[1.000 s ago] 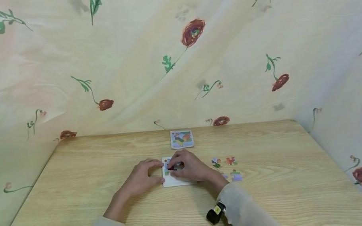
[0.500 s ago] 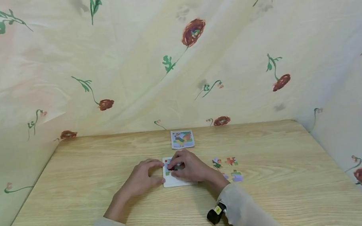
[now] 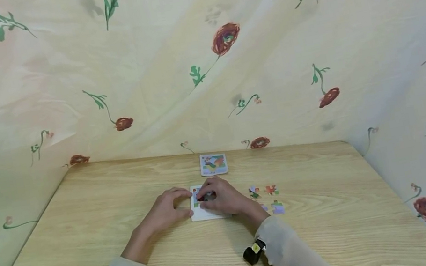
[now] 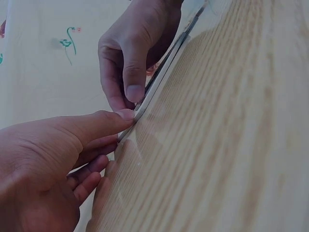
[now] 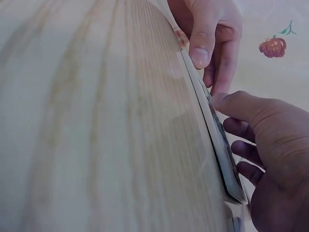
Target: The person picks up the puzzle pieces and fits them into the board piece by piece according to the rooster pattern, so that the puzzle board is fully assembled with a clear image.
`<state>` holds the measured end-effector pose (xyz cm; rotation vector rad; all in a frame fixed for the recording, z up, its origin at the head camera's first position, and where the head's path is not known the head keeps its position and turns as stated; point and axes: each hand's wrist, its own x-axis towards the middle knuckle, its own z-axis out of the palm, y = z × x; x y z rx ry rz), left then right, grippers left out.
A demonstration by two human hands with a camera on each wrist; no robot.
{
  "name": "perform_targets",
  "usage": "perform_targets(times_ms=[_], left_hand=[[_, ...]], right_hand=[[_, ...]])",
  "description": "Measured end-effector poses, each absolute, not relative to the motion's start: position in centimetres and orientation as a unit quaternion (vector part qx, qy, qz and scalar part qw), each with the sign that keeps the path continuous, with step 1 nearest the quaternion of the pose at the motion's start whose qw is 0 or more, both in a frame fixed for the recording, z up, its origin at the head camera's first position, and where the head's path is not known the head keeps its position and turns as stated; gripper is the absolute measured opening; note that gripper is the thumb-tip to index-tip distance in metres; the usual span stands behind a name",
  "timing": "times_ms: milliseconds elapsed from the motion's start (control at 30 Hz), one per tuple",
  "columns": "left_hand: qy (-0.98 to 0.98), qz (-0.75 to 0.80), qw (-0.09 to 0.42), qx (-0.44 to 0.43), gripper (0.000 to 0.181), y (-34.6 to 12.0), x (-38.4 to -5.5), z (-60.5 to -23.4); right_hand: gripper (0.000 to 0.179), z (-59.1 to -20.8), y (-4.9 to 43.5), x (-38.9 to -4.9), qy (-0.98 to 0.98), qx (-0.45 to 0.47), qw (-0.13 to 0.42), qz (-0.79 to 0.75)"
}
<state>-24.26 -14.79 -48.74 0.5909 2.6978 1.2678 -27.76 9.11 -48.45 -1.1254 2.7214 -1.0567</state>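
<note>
A white puzzle board [image 3: 206, 215] lies flat on the table, its upper left part filled with coloured puzzle pieces. My left hand [image 3: 165, 211] holds the board's left edge, with the thumb near the lower corner and a finger near the upper one. Over the board, my right hand [image 3: 225, 195] pinches a small dark-red puzzle piece [image 3: 201, 198] at the filled part; its fingers hide most of it. Seen edge-on in the left wrist view, the board [image 4: 155, 87] has the left thumb at its rim. The right fingers reach over the board [image 5: 205, 108] in the right wrist view.
Several loose puzzle pieces [image 3: 278, 207] lie to the right of the board, partly behind the right wrist. A picture card [image 3: 214, 164] with a colourful drawing lies behind the board. Flower-printed cloth [image 3: 150, 68] hangs around the wooden table [image 3: 337, 206].
</note>
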Motion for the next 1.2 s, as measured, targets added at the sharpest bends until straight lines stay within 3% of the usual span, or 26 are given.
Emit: perform_targets(times_ms=[467, 1200], left_hand=[[0.886, 0.419, 0.053, 0.194, 0.048, -14.7, -24.2, -48.6], [0.882, 0.429, 0.055, 0.184, 0.047, -14.6, -24.2, -49.0]], right_hand=[[0.020, -46.8, 15.0, -26.9, 0.885, -0.263, 0.010, -0.384], [0.024, -48.1, 25.2, -26.5, 0.904, -0.208, -0.023, -0.374]])
